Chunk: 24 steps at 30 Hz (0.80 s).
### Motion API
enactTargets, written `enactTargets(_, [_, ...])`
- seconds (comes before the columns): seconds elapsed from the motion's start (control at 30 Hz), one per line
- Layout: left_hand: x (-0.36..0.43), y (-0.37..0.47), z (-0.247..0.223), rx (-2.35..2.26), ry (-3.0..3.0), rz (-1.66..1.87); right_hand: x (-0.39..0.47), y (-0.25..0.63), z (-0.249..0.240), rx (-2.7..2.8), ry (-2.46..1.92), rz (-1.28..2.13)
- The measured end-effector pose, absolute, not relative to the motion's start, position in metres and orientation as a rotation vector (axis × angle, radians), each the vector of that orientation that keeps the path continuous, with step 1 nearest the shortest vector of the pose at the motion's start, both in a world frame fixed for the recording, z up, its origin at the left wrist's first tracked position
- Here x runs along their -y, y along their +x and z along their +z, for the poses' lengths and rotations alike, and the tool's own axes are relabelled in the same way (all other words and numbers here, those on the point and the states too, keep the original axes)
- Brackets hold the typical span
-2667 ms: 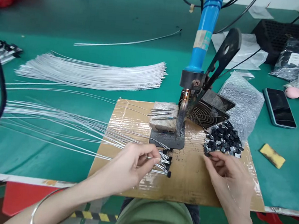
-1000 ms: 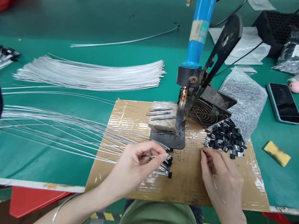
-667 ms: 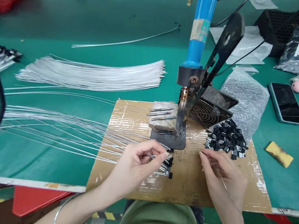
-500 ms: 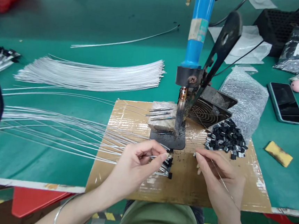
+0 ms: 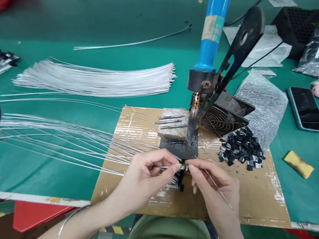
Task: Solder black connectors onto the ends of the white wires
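Note:
My left hand (image 5: 150,172) is closed in a pinch on the end of a white wire. Close against it, my right hand (image 5: 217,186) pinches a small connector (image 5: 187,167), mostly covered by the fingertips. A thin strand of solder wire (image 5: 221,194) also runs through the right hand and trails over its back. Under the fingers lie several white wires with black connectors (image 5: 180,187) on their ends. Just above both hands, the tip of a blue-handled soldering iron (image 5: 210,49) points down at a dark metal plate (image 5: 177,149). Loose black connectors (image 5: 242,147) are heaped to the right.
A brown cardboard sheet (image 5: 255,202) covers the work spot. White wires (image 5: 101,79) lie bundled at the left. Behind the iron's tip stands a small fan (image 5: 223,119). A bubble-wrap bag (image 5: 264,102), a phone (image 5: 307,109) and a yellow sponge (image 5: 298,164) are at the right.
My right hand has moved left with the connector and solder wire, bringing its fingertips up to the left hand's. The left hand has stayed almost in place.

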<state>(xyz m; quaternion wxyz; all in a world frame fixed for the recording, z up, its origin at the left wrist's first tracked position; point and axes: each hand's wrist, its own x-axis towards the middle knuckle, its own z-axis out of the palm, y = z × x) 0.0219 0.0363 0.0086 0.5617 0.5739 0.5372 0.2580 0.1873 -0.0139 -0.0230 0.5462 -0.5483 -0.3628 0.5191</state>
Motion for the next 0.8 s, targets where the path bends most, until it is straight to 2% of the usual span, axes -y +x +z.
enactTargets(0.8, [-0.0363, 0.0262, 0.014, -1.15, 1.209, 0.662, 0.0132, 0.1866, -0.0198, 0.893, -1.287, 1.234])
